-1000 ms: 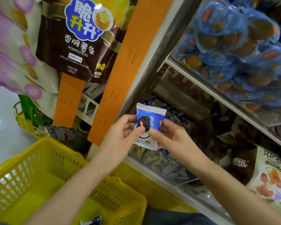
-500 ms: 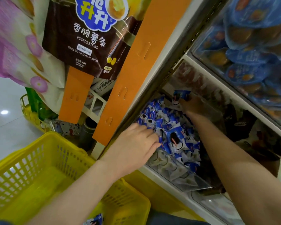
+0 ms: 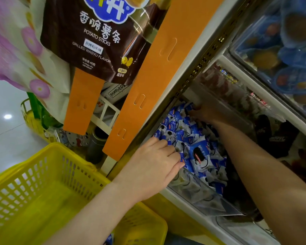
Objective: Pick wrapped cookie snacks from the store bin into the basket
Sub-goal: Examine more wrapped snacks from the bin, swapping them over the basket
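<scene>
Cookie snacks [image 3: 199, 153] piled in bin [image 3: 200, 198], left fingers [image 3: 167, 152] resting on top

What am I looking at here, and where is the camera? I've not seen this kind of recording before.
There is no machine: a person works with bare hands, and the single picture comes from a camera worn on the head, looking forward and down. The left hand lies with straight fingers on a heap of blue-and-white cookie packets in a clear store bin. The right hand reaches to the back of the same bin; shadow hides whether it grips a packet. A yellow basket is at lower left. A potato sticks bag hangs above.
</scene>
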Tool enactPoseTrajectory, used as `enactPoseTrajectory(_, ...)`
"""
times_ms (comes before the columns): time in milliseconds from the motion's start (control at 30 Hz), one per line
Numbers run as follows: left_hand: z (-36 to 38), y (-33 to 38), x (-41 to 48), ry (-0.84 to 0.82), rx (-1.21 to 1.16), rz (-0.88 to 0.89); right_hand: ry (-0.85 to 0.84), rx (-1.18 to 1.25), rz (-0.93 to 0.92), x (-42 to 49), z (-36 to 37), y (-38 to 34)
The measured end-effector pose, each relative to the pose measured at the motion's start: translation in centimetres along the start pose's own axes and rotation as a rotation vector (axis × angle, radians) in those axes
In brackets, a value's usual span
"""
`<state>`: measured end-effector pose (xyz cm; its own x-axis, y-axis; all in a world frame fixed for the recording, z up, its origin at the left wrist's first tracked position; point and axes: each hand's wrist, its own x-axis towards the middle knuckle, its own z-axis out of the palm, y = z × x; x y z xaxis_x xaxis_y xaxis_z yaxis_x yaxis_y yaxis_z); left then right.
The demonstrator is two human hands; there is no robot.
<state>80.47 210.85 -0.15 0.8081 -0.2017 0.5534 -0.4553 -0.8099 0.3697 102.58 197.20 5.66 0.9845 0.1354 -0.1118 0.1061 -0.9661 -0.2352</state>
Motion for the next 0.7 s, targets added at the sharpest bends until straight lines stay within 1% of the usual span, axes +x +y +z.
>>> enactPoseTrajectory(67,0.1,0.0,0.0,0.008,0.019,0.007,0.023,0.047,-0.007,0.4,0.7,-0.6)
enactPoseTrajectory(167,0.2,-0.1,-0.1,0.017,0.029,0.019,0.053,0.045,-0.005,0.7,1.5,-1.1)
enactPoseTrajectory(333,0.3,-0.1,0.0,0.023,0.027,0.016,-0.034,0.098,-0.022,0.6,1.5,-0.8)
enactPoseTrajectory(533,0.2,0.0,-0.1,0.01,0.027,0.008,0.015,0.162,-0.046,0.0,2.3,-1.3)
enactPoseTrajectory(700,-0.2,0.3,0.0,-0.013,0.021,-0.027,-0.049,0.127,-0.084,-1.9,1.5,-1.8)
